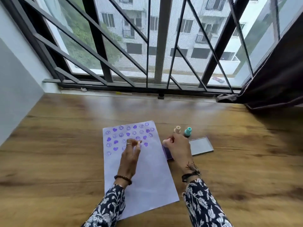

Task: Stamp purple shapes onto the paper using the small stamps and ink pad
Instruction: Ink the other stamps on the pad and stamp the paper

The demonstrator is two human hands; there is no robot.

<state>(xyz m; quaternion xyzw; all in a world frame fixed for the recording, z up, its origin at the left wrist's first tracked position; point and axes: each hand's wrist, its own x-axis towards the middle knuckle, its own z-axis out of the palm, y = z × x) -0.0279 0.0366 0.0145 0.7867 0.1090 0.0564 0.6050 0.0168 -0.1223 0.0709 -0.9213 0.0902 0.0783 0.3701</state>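
A white paper [147,177] lies on the wooden table, its upper part covered with purple hearts and smiley faces [121,134]. My left hand [129,154] hovers over the stamped rows, blurred, with fingers pinched on what looks like a small pale stamp [139,142]. My right hand [177,149] grips a pink stamp [165,141] over the purple ink pad [167,154], which sits at the paper's right edge and is mostly hidden by the hand. A beige stamp [177,129] and a teal stamp [187,131] stand upright just beyond my right hand.
The ink pad's grey lid [201,145] lies flat to the right of the pad. The wooden table [65,145] runs to a barred window [160,46] at the back. A dark curtain [275,79] hangs at the far right, and a wall [14,95] borders the left.
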